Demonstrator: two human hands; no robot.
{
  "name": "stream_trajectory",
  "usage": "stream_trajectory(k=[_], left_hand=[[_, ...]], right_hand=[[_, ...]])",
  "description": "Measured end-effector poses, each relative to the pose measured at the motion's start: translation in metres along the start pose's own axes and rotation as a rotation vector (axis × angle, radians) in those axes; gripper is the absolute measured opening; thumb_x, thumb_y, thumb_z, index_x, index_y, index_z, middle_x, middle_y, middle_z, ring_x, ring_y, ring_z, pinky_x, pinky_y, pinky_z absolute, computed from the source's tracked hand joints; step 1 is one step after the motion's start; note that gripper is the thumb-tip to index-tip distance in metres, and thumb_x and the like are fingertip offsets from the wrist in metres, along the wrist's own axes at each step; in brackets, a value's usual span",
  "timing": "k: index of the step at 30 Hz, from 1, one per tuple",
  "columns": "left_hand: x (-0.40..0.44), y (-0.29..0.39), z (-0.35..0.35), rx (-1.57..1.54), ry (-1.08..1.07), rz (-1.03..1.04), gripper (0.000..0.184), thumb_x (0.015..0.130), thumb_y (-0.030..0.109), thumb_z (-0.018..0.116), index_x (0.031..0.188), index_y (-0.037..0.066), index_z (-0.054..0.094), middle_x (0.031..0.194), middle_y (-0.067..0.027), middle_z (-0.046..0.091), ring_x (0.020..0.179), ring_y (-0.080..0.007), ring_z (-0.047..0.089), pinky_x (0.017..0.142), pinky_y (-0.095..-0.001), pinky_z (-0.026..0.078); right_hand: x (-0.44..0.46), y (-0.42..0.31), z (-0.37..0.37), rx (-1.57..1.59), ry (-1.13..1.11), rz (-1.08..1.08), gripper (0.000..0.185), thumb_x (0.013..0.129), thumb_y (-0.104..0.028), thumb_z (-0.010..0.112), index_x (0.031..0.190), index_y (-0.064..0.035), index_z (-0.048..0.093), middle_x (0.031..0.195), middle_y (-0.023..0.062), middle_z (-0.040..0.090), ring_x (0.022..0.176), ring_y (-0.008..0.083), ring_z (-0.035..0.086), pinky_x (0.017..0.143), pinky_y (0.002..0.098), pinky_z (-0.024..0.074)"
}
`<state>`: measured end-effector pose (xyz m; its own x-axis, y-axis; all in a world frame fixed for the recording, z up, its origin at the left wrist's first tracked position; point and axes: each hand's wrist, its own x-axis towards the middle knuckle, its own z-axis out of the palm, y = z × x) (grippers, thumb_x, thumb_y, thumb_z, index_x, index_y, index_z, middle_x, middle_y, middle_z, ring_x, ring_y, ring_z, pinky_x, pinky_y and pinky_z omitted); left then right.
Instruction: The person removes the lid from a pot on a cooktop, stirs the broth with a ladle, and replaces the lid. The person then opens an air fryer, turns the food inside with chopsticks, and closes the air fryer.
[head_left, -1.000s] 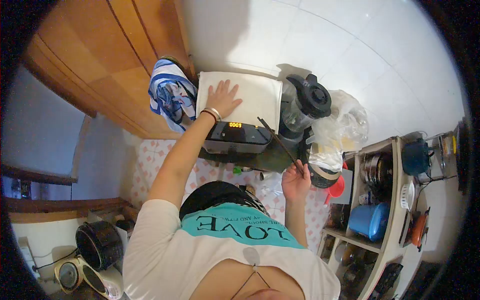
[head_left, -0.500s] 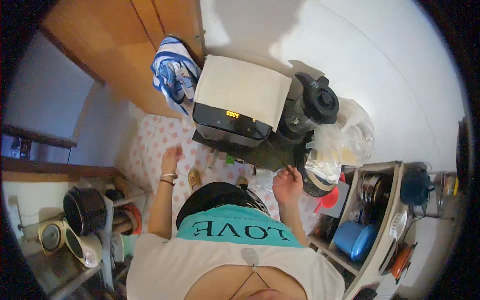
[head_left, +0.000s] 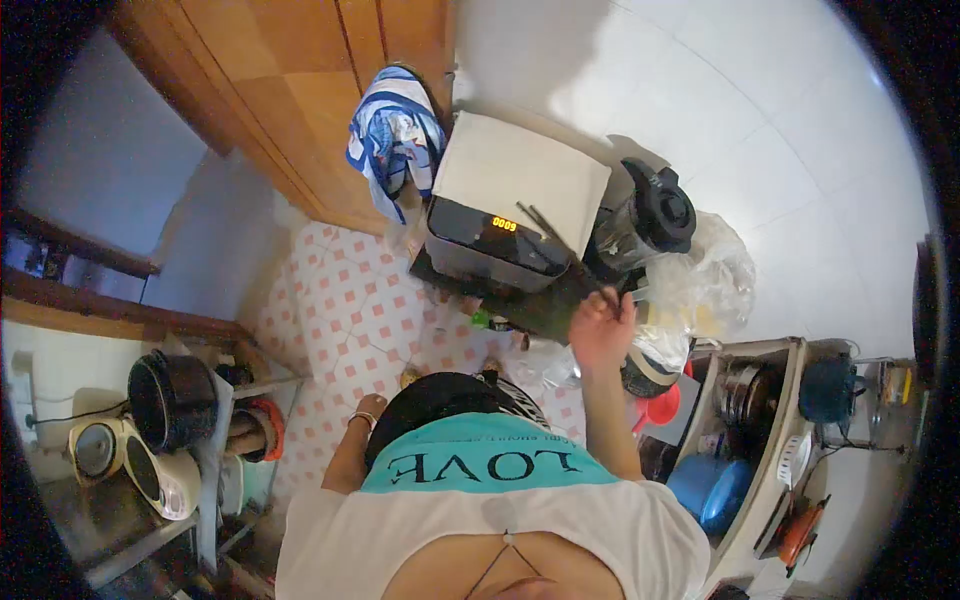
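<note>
My right hand (head_left: 603, 322) is closed on a pair of dark chopsticks (head_left: 543, 226), whose tips point up and left in front of the black appliance (head_left: 490, 245). That appliance shows 0009 in lit digits, and a cream cloth (head_left: 520, 175) covers its top. Just right of it stands a blender jug with a black lid (head_left: 664, 210). My left arm hangs low beside my body; the left hand (head_left: 364, 408) is mostly hidden behind my waist, so its fingers cannot be made out.
A blue and white cloth (head_left: 398, 135) hangs by the wooden door (head_left: 290, 90). At right are a plastic bag (head_left: 715, 275), a red scoop (head_left: 660, 405) and a shelf with a blue container (head_left: 710, 490). A black pot (head_left: 172, 400) stands on the left rack.
My left hand has come off the cream cloth and dropped down to my side. My right hand has risen with the chopsticks since half a second ago. The view has shifted.
</note>
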<state>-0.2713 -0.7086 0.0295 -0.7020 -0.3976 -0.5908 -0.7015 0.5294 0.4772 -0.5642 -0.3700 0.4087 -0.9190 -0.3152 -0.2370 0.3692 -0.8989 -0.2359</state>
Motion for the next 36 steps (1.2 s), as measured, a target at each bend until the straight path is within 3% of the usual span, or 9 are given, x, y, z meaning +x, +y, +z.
stream_trajectory(k=[6,13,16,17,20,23,26,32,36], left_hand=[[0.012,-0.011,-0.029,-0.023,-0.111,0.170,0.028,0.073,0.025,0.046,0.083,0.004,0.062,0.083,-0.0215,0.060,0.080,-0.0358,0.057,0.074,-0.0412,0.044],[0.012,0.016,-0.072,0.134,-0.109,0.127,0.031,0.078,0.027,0.042,0.084,0.003,0.061,0.084,-0.0200,0.059,0.084,-0.0364,0.055,0.076,-0.0426,0.043],[0.071,-0.059,-0.040,0.252,-0.131,0.449,0.032,0.079,0.027,0.042,0.086,0.002,0.061,0.089,-0.0198,0.059,0.088,-0.0352,0.054,0.079,-0.0417,0.042],[0.056,-0.029,-0.052,0.207,-0.123,0.239,0.031,0.079,0.026,0.041,0.084,0.003,0.061,0.092,-0.0189,0.058,0.090,-0.0346,0.054,0.079,-0.0402,0.042],[0.047,-0.007,-0.073,0.403,-0.135,0.240,0.028,0.079,0.022,0.040,0.083,0.004,0.062,0.092,-0.0179,0.059,0.089,-0.0335,0.055,0.080,-0.0396,0.043],[0.027,0.005,-0.072,0.645,-0.158,0.392,0.027,0.078,0.019,0.039,0.083,0.005,0.062,0.090,-0.0176,0.059,0.087,-0.0330,0.056,0.079,-0.0404,0.044],[0.031,-0.003,-0.031,0.737,-0.185,0.374,0.030,0.078,0.022,0.039,0.084,0.004,0.062,0.091,-0.0202,0.059,0.084,-0.0341,0.057,0.076,-0.0422,0.045],[0.039,0.022,0.040,0.259,-0.155,0.250,0.031,0.078,0.025,0.041,0.082,0.003,0.062,0.089,-0.0206,0.059,0.084,-0.0351,0.057,0.075,-0.0430,0.045],[0.043,0.040,0.056,0.138,-0.090,0.218,0.032,0.078,0.027,0.041,0.080,0.003,0.062,0.088,-0.0208,0.059,0.083,-0.0358,0.057,0.075,-0.0436,0.044]], right_hand=[[-0.011,0.028,0.016,0.061,-0.045,-0.053,0.031,0.088,-0.031,0.038,0.080,-0.0037,0.050,0.068,0.0044,0.043,0.059,0.0151,0.041,0.052,0.0273,0.0363],[-0.047,0.057,0.003,0.050,0.100,-0.157,0.025,0.085,-0.025,0.041,0.082,-0.0030,0.052,0.069,0.0049,0.044,0.060,0.0152,0.041,0.053,0.0271,0.0369],[-0.053,0.046,-0.010,0.034,0.103,-0.203,0.023,0.084,-0.025,0.044,0.082,-0.0047,0.054,0.068,0.0043,0.046,0.059,0.0148,0.043,0.051,0.0260,0.0376],[-0.053,0.040,-0.018,0.034,0.108,-0.208,0.022,0.083,-0.026,0.046,0.082,-0.0063,0.055,0.066,0.0039,0.048,0.059,0.0148,0.044,0.050,0.0256,0.0382],[-0.047,0.025,-0.020,0.029,0.109,-0.203,0.020,0.082,-0.026,0.048,0.081,-0.0079,0.055,0.064,0.0030,0.048,0.056,0.0134,0.045,0.048,0.0247,0.0385],[-0.037,0.007,-0.011,0.034,0.054,-0.178,0.019,0.083,-0.025,0.047,0.080,-0.0076,0.055,0.063,0.0027,0.047,0.056,0.0129,0.044,0.048,0.0246,0.0383],[-0.030,-0.015,0.001,-0.019,-0.016,-0.212,0.018,0.084,-0.024,0.047,0.079,-0.0075,0.053,0.062,0.0023,0.046,0.054,0.0125,0.043,0.048,0.0250,0.0378],[-0.020,-0.051,-0.013,-0.065,0.013,-0.271,0.018,0.083,-0.023,0.047,0.076,-0.0066,0.052,0.061,0.0032,0.045,0.053,0.0133,0.043,0.048,0.0259,0.0368],[-0.011,-0.064,-0.017,-0.075,0.028,-0.180,0.017,0.086,-0.020,0.043,0.077,-0.0063,0.047,0.066,0.0043,0.042,0.056,0.0127,0.040,0.051,0.0256,0.0355]])
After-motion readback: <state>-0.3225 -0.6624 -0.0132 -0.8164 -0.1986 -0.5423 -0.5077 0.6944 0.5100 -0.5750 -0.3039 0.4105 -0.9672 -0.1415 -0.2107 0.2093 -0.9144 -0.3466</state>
